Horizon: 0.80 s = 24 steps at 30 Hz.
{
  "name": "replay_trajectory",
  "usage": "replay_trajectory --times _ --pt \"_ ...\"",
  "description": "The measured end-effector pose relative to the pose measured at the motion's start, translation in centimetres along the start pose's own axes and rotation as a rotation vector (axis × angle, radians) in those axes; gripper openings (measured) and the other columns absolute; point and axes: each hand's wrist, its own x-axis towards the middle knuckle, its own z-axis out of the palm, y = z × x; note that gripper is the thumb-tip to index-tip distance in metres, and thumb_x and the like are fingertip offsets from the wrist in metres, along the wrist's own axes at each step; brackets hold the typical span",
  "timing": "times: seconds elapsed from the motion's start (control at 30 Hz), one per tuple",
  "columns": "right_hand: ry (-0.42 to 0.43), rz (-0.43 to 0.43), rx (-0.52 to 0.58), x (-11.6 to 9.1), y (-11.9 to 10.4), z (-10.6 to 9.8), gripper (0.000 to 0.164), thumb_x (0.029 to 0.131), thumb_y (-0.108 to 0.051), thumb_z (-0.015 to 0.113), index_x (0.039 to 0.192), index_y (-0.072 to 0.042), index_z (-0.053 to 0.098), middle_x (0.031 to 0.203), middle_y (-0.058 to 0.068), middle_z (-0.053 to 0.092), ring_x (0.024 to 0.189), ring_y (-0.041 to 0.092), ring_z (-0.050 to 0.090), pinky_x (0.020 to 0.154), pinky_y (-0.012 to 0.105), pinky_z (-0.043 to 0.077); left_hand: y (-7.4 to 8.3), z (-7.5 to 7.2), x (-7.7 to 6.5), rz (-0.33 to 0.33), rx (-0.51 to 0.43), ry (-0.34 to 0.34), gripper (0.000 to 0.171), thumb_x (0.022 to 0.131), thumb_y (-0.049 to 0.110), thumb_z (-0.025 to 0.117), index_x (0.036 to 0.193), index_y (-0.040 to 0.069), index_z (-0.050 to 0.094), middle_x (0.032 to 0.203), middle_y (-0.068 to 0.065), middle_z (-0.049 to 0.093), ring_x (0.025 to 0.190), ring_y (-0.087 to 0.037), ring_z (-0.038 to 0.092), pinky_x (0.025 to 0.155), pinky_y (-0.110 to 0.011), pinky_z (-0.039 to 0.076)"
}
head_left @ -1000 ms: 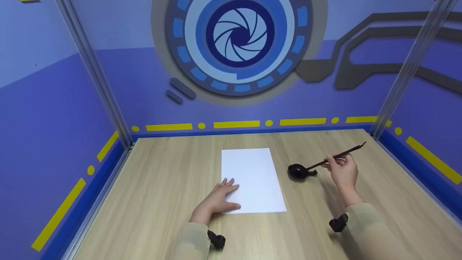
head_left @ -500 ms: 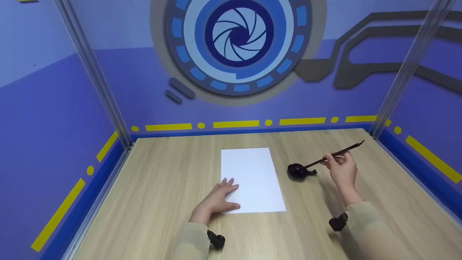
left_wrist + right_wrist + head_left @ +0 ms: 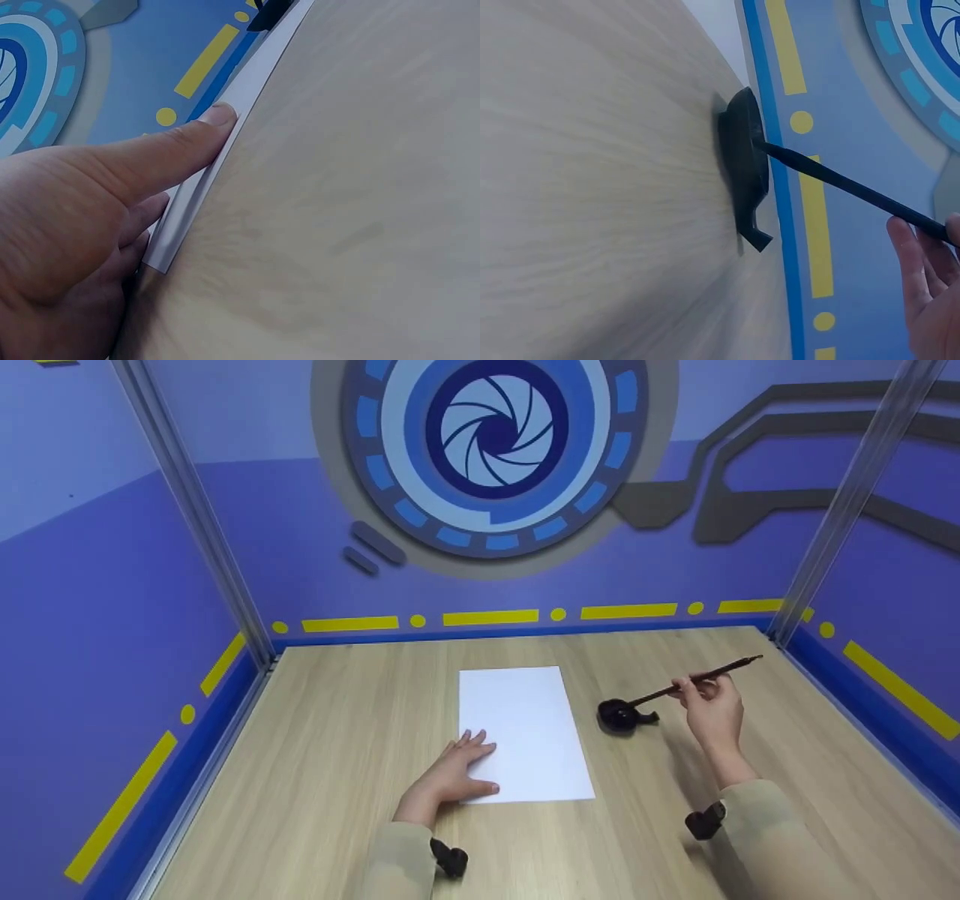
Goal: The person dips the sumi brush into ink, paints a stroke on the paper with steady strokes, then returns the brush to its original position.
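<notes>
My left hand (image 3: 452, 775) rests with spread fingers on the lower left of a white sheet of paper (image 3: 529, 720). In the left wrist view, the thumb (image 3: 180, 150) lies along the near edge of the paper (image 3: 259, 79). My right hand (image 3: 715, 721) pinches a dark brush (image 3: 729, 668) around its handle, to the right of the sheet. The brush slants down leftward, its tip inside a black gourd-shaped ink dish (image 3: 616, 724). In the right wrist view, the dish (image 3: 742, 154) hides the brush's bristles.
The wood-grain table (image 3: 345, 735) carries the sheet and the dish, which stand a short gap apart. Blue-purple printed walls (image 3: 262, 525) enclose the back and sides, with metal posts (image 3: 206, 525) at the corners. Black cameras (image 3: 450, 859) are strapped to both wrists.
The brush has shifted slightly within the dish, and its handle end has moved a little. The right hand shifts barely; the left hand and the paper stay in place.
</notes>
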Motion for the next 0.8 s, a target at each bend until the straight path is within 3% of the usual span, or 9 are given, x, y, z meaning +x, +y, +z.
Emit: replay_trajectory --times 0.17,0.4,0.53,0.8 --pt "-0.047 0.020 -0.010 -0.02 0.38 -0.18 0.029 0.103 -0.013 0.062 0.124 0.006 0.055 0.103 0.002 0.081 0.076 -0.009 0.072 0.075 0.009 0.059 0.09 0.05 0.03 -0.003 0.002 0.005 0.076 0.087 0.032 0.082 0.151 0.007 0.051 0.169 -0.014 0.031 0.161 -0.036 0.017 0.133 -0.055 0.010" --pt "-0.017 -0.019 -0.019 -0.24 -0.17 -0.62 0.025 0.103 -0.012 0.061 0.121 0.004 0.056 0.086 -0.020 0.075 0.076 -0.010 0.070 0.074 0.008 0.058 0.01 0.10 0.12 -0.010 0.010 0.007 0.075 0.087 0.032 0.082 0.151 0.007 0.051 0.169 -0.013 0.031 0.161 -0.036 0.017 0.134 -0.054 0.010" --pt "0.035 -0.054 0.001 -0.15 -0.25 -0.46 0.023 0.102 -0.015 0.063 0.116 0.001 0.056 0.083 -0.023 0.072 0.073 -0.009 0.071 0.071 0.009 0.059 -0.11 0.07 0.07 0.003 0.009 0.005 0.075 0.087 0.031 0.082 0.151 0.007 0.051 0.169 -0.015 0.032 0.161 -0.037 0.017 0.134 -0.055 0.010" --pt "-0.004 0.066 0.018 0.19 0.57 -0.31 0.032 0.101 -0.022 0.066 0.119 -0.001 0.051 0.083 -0.015 0.073 0.069 0.001 0.075 0.074 0.014 0.062 0.01 -0.05 -0.05 0.003 -0.003 0.000 0.075 0.088 0.031 0.081 0.151 0.007 0.051 0.169 -0.014 0.031 0.161 -0.037 0.017 0.134 -0.054 0.010"
